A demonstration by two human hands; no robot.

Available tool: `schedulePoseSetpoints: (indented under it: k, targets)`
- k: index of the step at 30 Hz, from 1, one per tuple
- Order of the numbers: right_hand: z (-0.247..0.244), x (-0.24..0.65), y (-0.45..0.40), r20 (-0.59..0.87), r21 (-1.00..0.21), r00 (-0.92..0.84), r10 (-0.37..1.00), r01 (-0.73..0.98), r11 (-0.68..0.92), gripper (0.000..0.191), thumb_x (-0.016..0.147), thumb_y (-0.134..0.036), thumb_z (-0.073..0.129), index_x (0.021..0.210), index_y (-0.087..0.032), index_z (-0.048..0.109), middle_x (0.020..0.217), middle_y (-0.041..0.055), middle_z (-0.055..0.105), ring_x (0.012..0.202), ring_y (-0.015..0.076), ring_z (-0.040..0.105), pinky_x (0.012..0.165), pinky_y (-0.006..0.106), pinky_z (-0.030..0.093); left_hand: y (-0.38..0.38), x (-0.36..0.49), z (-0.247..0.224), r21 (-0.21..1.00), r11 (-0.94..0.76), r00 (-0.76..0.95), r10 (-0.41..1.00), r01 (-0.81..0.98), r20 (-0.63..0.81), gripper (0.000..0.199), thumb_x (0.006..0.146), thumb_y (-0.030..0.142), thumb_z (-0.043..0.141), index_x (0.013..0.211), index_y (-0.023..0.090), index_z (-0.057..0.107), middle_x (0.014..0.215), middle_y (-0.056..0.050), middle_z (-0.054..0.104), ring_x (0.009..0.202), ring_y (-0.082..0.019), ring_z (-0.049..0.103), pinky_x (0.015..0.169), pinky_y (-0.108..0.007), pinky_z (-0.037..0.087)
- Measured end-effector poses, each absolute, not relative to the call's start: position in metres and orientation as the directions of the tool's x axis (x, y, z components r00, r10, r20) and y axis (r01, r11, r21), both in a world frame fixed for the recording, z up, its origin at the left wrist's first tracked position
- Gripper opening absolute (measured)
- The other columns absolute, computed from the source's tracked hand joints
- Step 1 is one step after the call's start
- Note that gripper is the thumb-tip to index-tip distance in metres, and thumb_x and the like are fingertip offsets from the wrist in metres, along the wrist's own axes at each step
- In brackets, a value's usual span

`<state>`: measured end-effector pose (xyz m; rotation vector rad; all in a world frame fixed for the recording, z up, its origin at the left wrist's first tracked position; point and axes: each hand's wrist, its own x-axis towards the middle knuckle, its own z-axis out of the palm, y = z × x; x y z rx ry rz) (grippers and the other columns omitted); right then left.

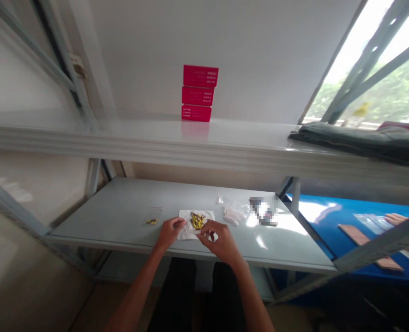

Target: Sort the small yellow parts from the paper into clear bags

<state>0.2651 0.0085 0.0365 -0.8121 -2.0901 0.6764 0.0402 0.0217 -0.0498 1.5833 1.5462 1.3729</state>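
My left hand [170,233] rests at the left edge of a white paper sheet [187,230], its fingertips on or just over the paper. A small heap of yellow beads [198,221] lies on the sheet. My right hand [220,242] curls in over the sheet's right side, close to the beads, and its fingers hide that corner. Whether either hand pinches the paper is unclear. Left of the sheet lies a small clear bag [153,216] with a few yellow beads inside.
On the same grey shelf [121,207] lie crumpled clear plastic with pink pieces [232,210] and a pixelated dark object [264,211]. Several red boxes [199,93] stand stacked on the shelf above, which also holds folded grey cloth [360,143]. A blue surface [329,221] with flat pieces lies right.
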Motion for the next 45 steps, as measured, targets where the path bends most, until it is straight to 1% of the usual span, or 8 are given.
schedulePoseSetpoints:
  k: [5, 8, 12, 15, 20, 32, 38, 45]
  targets:
    - [0.005, 0.247, 0.033, 0.38, -0.888, -0.442, 0.813, 0.07, 0.454, 0.02, 0.086, -0.037, 0.068, 0.08, -0.018, 0.07, 0.078, 0.0039, 0.07, 0.069, 0.0156, 0.063, 0.061, 0.024, 0.051, 0.017, 0.035, -0.045, 0.922, -0.274, -0.163, 0.931, 0.272, 0.325, 0.037, 0.09, 0.05, 0.055, 0.085, 0.02, 0.078, 0.089, -0.007, 0.076, 0.091, -0.024, 0.067, 0.086, -0.032, 0.048]
    - [-0.025, 0.233, 0.05, 0.359, -0.924, -0.396, 0.845, -0.025, 0.381, 0.026, 0.083, -0.043, 0.071, 0.082, -0.017, 0.07, 0.08, 0.0053, 0.07, 0.07, 0.0166, 0.064, 0.057, 0.024, 0.05, 0.015, 0.033, -0.045, 0.947, -0.251, -0.102, 0.956, 0.2, 0.275, 0.037, 0.088, 0.05, 0.06, 0.078, 0.017, 0.074, 0.079, -0.006, 0.073, 0.083, -0.023, 0.065, 0.08, -0.031, 0.048]
    - [-0.051, 0.222, 0.057, 0.34, -0.941, -0.3, 0.891, -0.106, 0.323, 0.029, 0.081, -0.045, 0.074, 0.092, -0.018, 0.071, 0.09, 0.0071, 0.071, 0.077, 0.0182, 0.066, 0.066, 0.027, 0.053, 0.014, 0.034, -0.043, 0.948, -0.234, -0.045, 0.967, 0.214, 0.249, 0.029, 0.083, 0.044, 0.068, 0.076, 0.016, 0.072, 0.078, -0.004, 0.07, 0.08, -0.02, 0.062, 0.075, -0.027, 0.046]
    - [-0.055, 0.217, 0.055, 0.302, -0.953, -0.326, 0.896, -0.113, 0.28, 0.031, 0.082, -0.044, 0.073, 0.098, -0.018, 0.073, 0.086, 0.0055, 0.071, 0.074, 0.0169, 0.064, 0.065, 0.026, 0.05, 0.015, 0.035, -0.042, 0.946, -0.242, -0.048, 0.965, 0.217, 0.258, 0.026, 0.084, 0.042, 0.068, 0.077, 0.016, 0.072, 0.079, -0.003, 0.069, 0.081, -0.02, 0.061, 0.076, -0.027, 0.046]
    - [-0.051, 0.213, 0.053, 0.307, -0.948, -0.411, 0.858, -0.058, 0.311, 0.032, 0.086, -0.046, 0.068, 0.077, -0.016, 0.072, 0.07, 0.0026, 0.066, 0.062, 0.014, 0.057, 0.056, 0.023, 0.041, 0.017, 0.034, -0.042, 0.939, -0.266, -0.026, 0.96, 0.219, 0.278, 0.027, 0.084, 0.042, 0.067, 0.077, 0.016, 0.07, 0.078, -0.003, 0.067, 0.08, -0.019, 0.061, 0.076, -0.026, 0.047]
    - [-0.051, 0.219, 0.049, 0.349, -0.937, -0.194, 0.917, -0.08, 0.34, 0.025, 0.083, -0.042, 0.07, 0.079, -0.018, 0.073, 0.078, 0.0044, 0.071, 0.075, 0.0188, 0.064, 0.07, 0.027, 0.05, 0.021, 0.06, -0.04, 0.952, -0.237, -0.094, 0.962, 0.194, 0.258, 0.03, 0.084, 0.046, 0.068, 0.082, 0.016, 0.072, 0.081, -0.005, 0.071, 0.08, -0.02, 0.064, 0.073, -0.026, 0.048]
    - [-0.056, 0.221, 0.05, 0.335, -0.942, -0.243, 0.91, -0.068, 0.329, 0.021, 0.081, -0.039, 0.071, 0.077, -0.019, 0.074, 0.071, 0.0029, 0.07, 0.066, 0.0174, 0.062, 0.064, 0.026, 0.047, 0.017, 0.058, -0.052, 0.956, -0.229, -0.105, 0.962, 0.184, 0.25, 0.03, 0.082, 0.047, 0.069, 0.082, 0.017, 0.072, 0.078, -0.003, 0.071, 0.078, -0.019, 0.064, 0.074, -0.026, 0.048]
    - [-0.052, 0.223, 0.048, 0.336, -0.941, -0.237, 0.911, -0.036, 0.338, 0.021, 0.082, -0.038, 0.069, 0.074, -0.019, 0.072, 0.071, 0.0027, 0.07, 0.067, 0.0169, 0.061, 0.065, 0.026, 0.046, 0.015, 0.064, -0.043, 0.956, -0.223, -0.088, 0.966, 0.188, 0.243, 0.033, 0.082, 0.051, 0.068, 0.081, 0.017, 0.071, 0.076, -0.003, 0.069, 0.074, -0.018, 0.063, 0.071, -0.026, 0.048]
